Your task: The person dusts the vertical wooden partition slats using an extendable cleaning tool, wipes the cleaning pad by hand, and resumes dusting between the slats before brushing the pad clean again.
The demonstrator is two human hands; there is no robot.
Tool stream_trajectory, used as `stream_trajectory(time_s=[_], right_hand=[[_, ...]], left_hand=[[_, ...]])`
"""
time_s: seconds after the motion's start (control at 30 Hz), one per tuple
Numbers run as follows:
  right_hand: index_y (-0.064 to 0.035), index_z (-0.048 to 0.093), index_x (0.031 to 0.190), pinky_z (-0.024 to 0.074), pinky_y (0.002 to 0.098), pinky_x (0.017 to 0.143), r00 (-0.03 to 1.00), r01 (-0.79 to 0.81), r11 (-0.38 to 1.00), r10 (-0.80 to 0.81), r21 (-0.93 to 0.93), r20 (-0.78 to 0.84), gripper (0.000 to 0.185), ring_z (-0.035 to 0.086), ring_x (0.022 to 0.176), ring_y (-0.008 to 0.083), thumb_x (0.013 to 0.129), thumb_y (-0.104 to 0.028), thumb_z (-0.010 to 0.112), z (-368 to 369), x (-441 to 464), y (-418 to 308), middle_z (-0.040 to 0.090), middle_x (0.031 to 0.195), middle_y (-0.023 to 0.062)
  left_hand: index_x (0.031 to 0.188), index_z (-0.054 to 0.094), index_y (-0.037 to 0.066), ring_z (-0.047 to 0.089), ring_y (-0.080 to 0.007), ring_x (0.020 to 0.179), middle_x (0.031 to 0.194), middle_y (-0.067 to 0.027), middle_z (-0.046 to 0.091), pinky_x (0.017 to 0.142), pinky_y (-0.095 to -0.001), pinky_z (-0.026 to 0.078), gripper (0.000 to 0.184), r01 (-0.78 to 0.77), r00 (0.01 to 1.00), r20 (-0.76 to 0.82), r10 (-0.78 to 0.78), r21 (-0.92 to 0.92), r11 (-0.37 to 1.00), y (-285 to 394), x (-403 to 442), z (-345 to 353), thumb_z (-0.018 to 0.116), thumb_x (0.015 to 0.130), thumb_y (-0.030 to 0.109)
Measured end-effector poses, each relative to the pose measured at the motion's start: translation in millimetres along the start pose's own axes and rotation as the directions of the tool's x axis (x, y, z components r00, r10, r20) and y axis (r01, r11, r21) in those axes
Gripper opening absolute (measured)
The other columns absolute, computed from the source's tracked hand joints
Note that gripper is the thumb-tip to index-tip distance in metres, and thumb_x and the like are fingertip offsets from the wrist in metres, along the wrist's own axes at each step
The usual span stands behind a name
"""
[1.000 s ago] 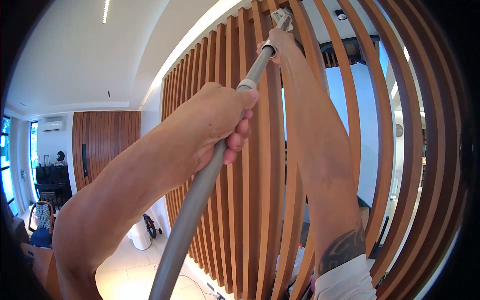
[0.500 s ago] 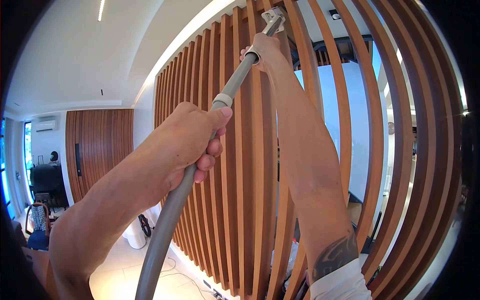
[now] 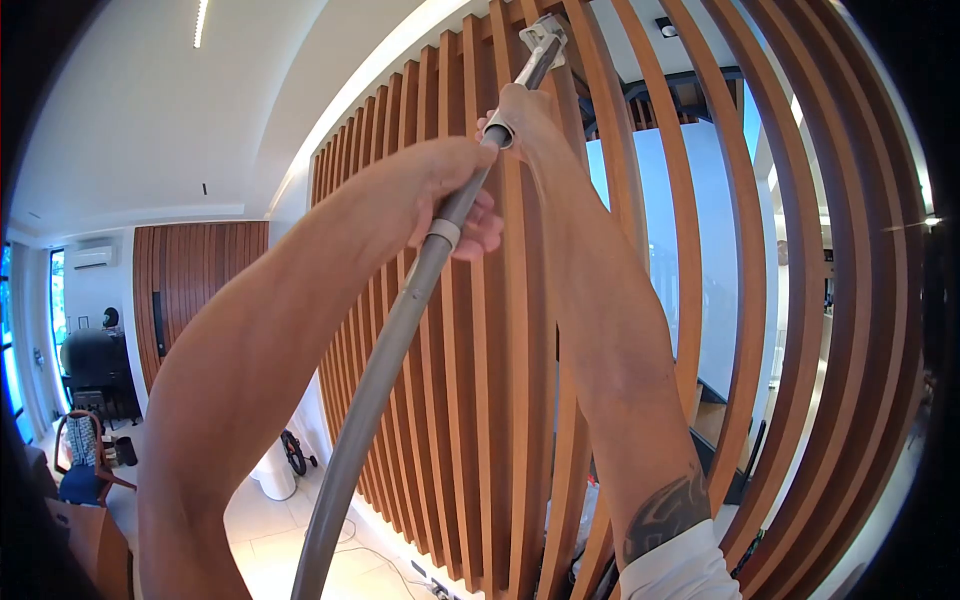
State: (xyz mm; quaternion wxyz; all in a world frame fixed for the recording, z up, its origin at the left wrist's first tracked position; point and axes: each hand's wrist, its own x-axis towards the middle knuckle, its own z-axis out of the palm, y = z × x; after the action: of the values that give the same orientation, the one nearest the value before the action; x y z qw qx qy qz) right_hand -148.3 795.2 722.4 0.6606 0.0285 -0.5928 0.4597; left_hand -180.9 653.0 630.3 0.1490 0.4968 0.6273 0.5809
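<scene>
A grey vacuum cleaner hose (image 3: 375, 385) runs up from the bottom edge to a metal wand with a pale floor head (image 3: 545, 42) at its tip. The head is up against the wooden slats. My right hand (image 3: 520, 115) is closed around the upper tube, just below the head. Lower down, near the light collar (image 3: 443, 233), my left hand (image 3: 450, 190) is around the grey tube with its fingers loose and apart. Its thumb lies along the tube, and its fingertips show on the far side.
Tall brown wooden slats (image 3: 455, 330) form a screen across the middle and right, with gaps between them. At the left are a wooden door (image 3: 190, 290), a chair (image 3: 85, 465) and a white air conditioner (image 3: 94, 256). A thin cable (image 3: 385, 560) lies on the floor.
My left hand has moved up the tube, from below the light collar to around and above it, and its fingers have loosened. My right hand and the head have shifted slightly.
</scene>
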Motion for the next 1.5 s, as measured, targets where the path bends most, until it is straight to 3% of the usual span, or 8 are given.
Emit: stream_trajectory(time_s=[0.17,0.33,0.47,0.57,1.2,1.3,1.37,1.5], right_hand=[[0.0143,0.038,0.117,0.0543,0.0374,0.044,1.000,0.014,1.000,-0.014,0.007,-0.016,0.037,0.058,0.055,0.0239,0.087,-0.007,0.039,-1.1,6.4,3.8,0.054,0.079,0.0202],[0.0142,0.037,0.118,0.0551,0.0404,0.045,0.997,0.052,0.994,-0.058,0.100,0.055,0.038,0.059,0.056,0.0286,0.088,-0.008,0.040,-3.0,7.3,3.2,0.052,0.088,0.0242],[0.0182,0.036,0.122,0.0559,0.0425,0.049,0.978,0.206,0.978,-0.206,-0.020,-0.005,0.049,0.066,0.071,0.0379,0.084,-0.011,0.044,-8.9,68.3,24.6,0.056,0.092,0.0283],[0.0165,0.036,0.124,0.0573,0.0446,0.052,0.992,0.128,0.988,-0.128,0.083,-0.001,0.050,0.065,0.074,0.0402,0.081,-0.009,0.045,-11.6,50.6,15.4,0.057,0.095,0.0276],[0.0118,0.028,0.124,0.0540,0.0457,0.047,0.991,0.107,0.993,-0.110,0.042,0.075,0.043,0.060,0.056,0.0308,0.087,-0.006,0.040,-16.2,88.6,20.5,0.053,0.083,0.0248],[0.0118,0.029,0.123,0.0540,0.0455,0.047,0.994,0.097,0.995,-0.098,0.014,0.047,0.041,0.060,0.055,0.0306,0.087,-0.006,0.040,-12.5,88.1,19.3,0.053,0.084,0.0248],[0.0117,0.029,0.121,0.0540,0.0454,0.047,0.994,0.101,0.995,-0.101,-0.007,0.041,0.040,0.059,0.055,0.0304,0.087,-0.006,0.040,-10.2,86.7,20.4,0.053,0.084,0.0249],[0.0117,0.030,0.119,0.0540,0.0452,0.047,0.994,0.103,0.993,-0.102,-0.053,0.035,0.038,0.059,0.054,0.0302,0.087,-0.006,0.040,-10.6,85.5,17.9,0.053,0.084,0.0250]], left_hand=[[0.086,0.050,0.005,0.055,-0.0111,0.047,0.066,-0.0037,0.056,0.042,-0.0292,0.051,0.043,-0.024,0.996,0.079,0.032,-0.104,0.994,3.1,19.1,0.0,0.042,0.097,0.045],[0.080,0.048,0.009,0.035,-0.0036,0.038,0.054,0.0042,0.044,0.036,-0.0226,0.029,0.039,-0.155,0.986,-0.081,0.149,-0.069,0.986,-1.5,19.8,6.0,0.043,0.098,0.043],[0.080,0.048,0.004,0.040,-0.0094,0.040,0.057,-0.0012,0.046,0.037,-0.0290,0.032,0.035,-0.134,0.990,-0.057,0.128,-0.127,0.983,-8.5,26.6,4.7,0.046,0.097,0.035],[0.081,0.048,0.007,0.037,-0.0057,0.037,0.056,0.0016,0.046,0.035,-0.0245,0.032,0.037,-0.130,0.990,-0.070,0.122,-0.120,0.984,-16.3,19.4,9.0,0.044,0.098,0.039],[0.087,0.051,0.006,0.040,-0.0053,0.039,0.059,0.0015,0.049,0.035,-0.0210,0.033,0.032,-0.154,0.988,-0.049,0.149,-0.122,0.981,-12.5,36.1,2.7,0.042,0.100,0.034],[0.094,0.048,0.009,0.044,-0.0083,0.046,0.066,-0.0017,0.050,0.044,-0.0281,0.038,0.021,-0.190,0.982,-0.039,0.187,-0.114,0.975,-16.4,38.2,-0.9,0.042,0.099,0.029],[0.079,0.050,0.009,0.039,-0.0031,0.039,0.057,0.0028,0.048,0.036,-0.0209,0.033,0.036,-0.194,0.981,-0.042,0.190,-0.110,0.975,-20.2,36.3,-2.6,0.042,0.100,0.037],[0.077,0.050,0.009,0.038,-0.0035,0.039,0.057,0.0030,0.047,0.035,-0.0213,0.032,0.036,-0.131,0.991,-0.054,0.125,-0.142,0.981,-20.4,29.6,2.2,0.041,0.100,0.036]])
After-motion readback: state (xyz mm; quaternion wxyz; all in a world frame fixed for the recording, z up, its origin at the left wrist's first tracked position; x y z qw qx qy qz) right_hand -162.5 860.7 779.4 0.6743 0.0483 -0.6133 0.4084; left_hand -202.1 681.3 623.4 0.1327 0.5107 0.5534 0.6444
